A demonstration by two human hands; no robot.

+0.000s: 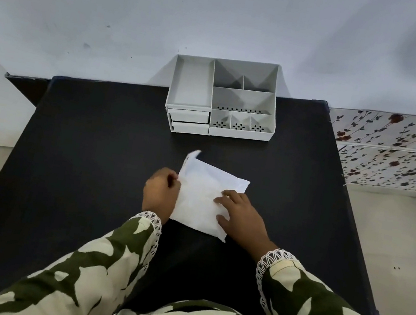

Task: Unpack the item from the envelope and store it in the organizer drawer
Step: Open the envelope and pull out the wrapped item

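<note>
A white padded envelope (202, 197) lies on the black table (93, 152) in front of me. Its flap at the far left corner is lifted and blurred. My left hand (160, 190) pinches the envelope's left edge just below that flap. My right hand (241, 213) rests flat on the envelope's right side, fingers spread, pressing it down. Whatever is inside the envelope is hidden. The white organizer (222, 97) stands at the table's far edge against the wall, with two shut drawers (189, 120) at its front left.
The organizer has a long tray at the left and several open compartments at the right. A white wall rises behind the table. A floral-patterned surface (399, 149) lies to the right, and pale floor shows on both sides.
</note>
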